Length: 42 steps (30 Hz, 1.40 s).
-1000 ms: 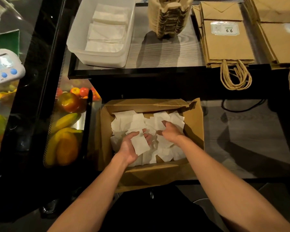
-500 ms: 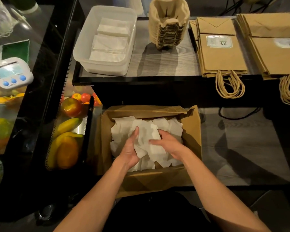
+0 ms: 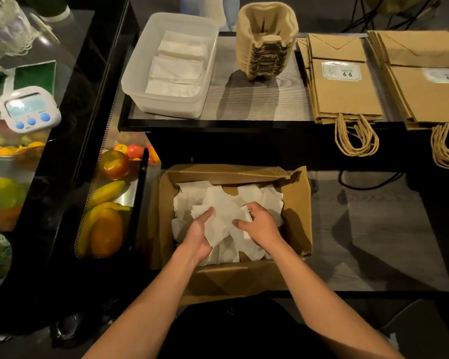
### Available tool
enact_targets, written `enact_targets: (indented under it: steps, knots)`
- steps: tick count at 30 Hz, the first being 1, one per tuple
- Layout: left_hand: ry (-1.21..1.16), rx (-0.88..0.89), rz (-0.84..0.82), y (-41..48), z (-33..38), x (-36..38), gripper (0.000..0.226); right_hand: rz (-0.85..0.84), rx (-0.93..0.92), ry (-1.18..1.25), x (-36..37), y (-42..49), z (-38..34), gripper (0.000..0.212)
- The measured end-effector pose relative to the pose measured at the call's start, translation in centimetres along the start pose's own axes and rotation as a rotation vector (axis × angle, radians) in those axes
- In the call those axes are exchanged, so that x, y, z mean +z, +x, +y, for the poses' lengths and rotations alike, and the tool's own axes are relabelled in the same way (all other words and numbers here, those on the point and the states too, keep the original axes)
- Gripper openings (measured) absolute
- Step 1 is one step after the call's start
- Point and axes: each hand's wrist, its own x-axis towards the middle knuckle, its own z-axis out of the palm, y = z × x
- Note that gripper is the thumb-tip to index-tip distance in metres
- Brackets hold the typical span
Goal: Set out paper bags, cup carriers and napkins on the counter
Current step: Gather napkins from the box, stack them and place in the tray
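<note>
Lower centre of frame: loose napkins (image 3: pixel 219 200) in the cardboard box (image 3: pixel 297 200) are held by left hand (image 3: pixel 198 235) and right hand (image 3: pixel 262 226), each grip closed on paper.

left hand (image 3: pixel 198 235), right hand (image 3: pixel 263 226), gripping napkins (image 3: pixel 219 200), inside cardboard box (image 3: pixel 296 200)
</note>
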Motion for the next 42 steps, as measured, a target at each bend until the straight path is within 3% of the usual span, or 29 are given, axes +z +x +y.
enact_targets:
  steps: [2, 5, 11, 16, 20, 27, 32, 36, 39, 42]
  knots:
    - [-0.02, -0.004, 0.012, 0.1, 0.0, -0.3, 0.039, -0.014, -0.008, 0.099, -0.2, 0.1, 0.2, 0.036]
    - [-0.021, -0.006, 0.048, 0.3, -0.2, -0.5, 0.041, -0.046, 0.005, 0.211, -0.6, 0.2, 0.1, 0.04]
    - [0.018, -0.004, 0.06, 0.1, 0.3, -0.3, 0.032, -0.092, -0.109, 0.211, -2.2, -0.2, -1.4, 0.029]
    - [0.09, 0.007, -0.014, -0.5, 0.3, 0.4, 0.043, -0.266, -0.354, -0.177, -1.3, 0.3, -3.7, 0.019]
    - [0.063, -0.005, -0.071, -0.6, 0.2, 0.8, 0.065, -0.257, -0.418, -0.445, 0.7, 1.6, -4.3, 0.021]
    - [0.01, -0.008, -0.038, -0.6, -0.1, 0.1, 0.075, -0.141, -0.402, -0.448, 2.3, 1.2, -3.9, 0.051]
    - [-0.07, -0.027, -0.033, -0.3, -0.1, -0.5, 0.073, -0.012, -0.504, -0.516, 2.4, 1.1, -3.3, 0.022]
    - [-0.064, 0.004, -0.043, -0.3, 0.0, -0.4, 0.057, -0.032, -0.383, -0.25, 1.3, 0.4, -3.3, 0.022]
    - [-0.028, 0.034, -0.025, -0.2, 0.1, -0.3, 0.046, 0.054, -0.258, -0.002, 0.7, 0.4, -3.0, 0.022]
    - [0.024, 0.024, -0.018, -0.1, 0.2, 0.0, 0.04, 0.108, 0.034, 0.455, 1.2, 0.2, -2.6, 0.032]
